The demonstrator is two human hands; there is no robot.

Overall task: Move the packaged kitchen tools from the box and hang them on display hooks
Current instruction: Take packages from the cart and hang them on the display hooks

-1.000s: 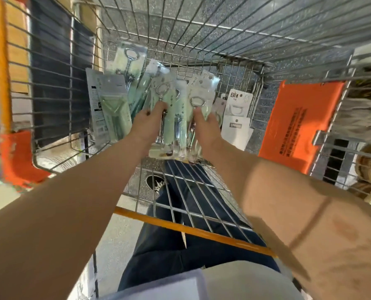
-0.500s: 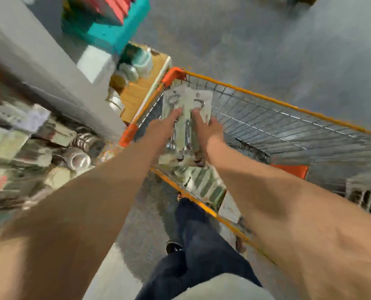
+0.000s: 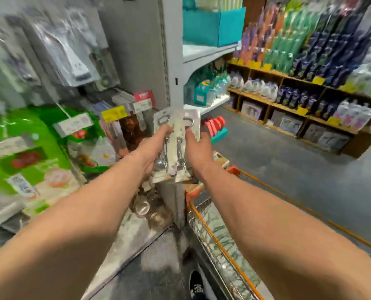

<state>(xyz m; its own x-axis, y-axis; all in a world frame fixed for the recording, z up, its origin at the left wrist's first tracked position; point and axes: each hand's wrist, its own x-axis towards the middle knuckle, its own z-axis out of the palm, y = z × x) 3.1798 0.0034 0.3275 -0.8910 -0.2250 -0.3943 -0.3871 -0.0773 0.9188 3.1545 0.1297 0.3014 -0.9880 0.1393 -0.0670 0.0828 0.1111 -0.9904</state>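
My left hand point(image 3: 155, 148) and right hand point(image 3: 196, 151) are raised side by side in front of me. Both clamp on one stack of packaged kitchen tools point(image 3: 177, 126). The left hand grips the stack's left edge and the right hand grips its right edge, with fingertips over the front of the packs. The stack stands upright between my hands, directly in front of the grey shelf post point(image 3: 172, 61). Two metal tools show through the clear fronts, and the hang holes are at the top.

The pack cards carry no print that I can read. Left of the post hang blurred clear packs point(image 3: 72, 57) on the display wall. Below them are a yellow price tag point(image 3: 114, 113), a white tag point(image 3: 73, 124) and a red tag point(image 3: 144, 96), but blur makes their writing illegible. Further left of the post are green bags point(image 3: 24, 148) with a red logo that I cannot make out. Right of the post's foot stands the orange-rimmed wire cart point(image 3: 204, 224). Far right of the post, wooden shelves point(image 3: 292, 105) hold bottles with yellow tags.
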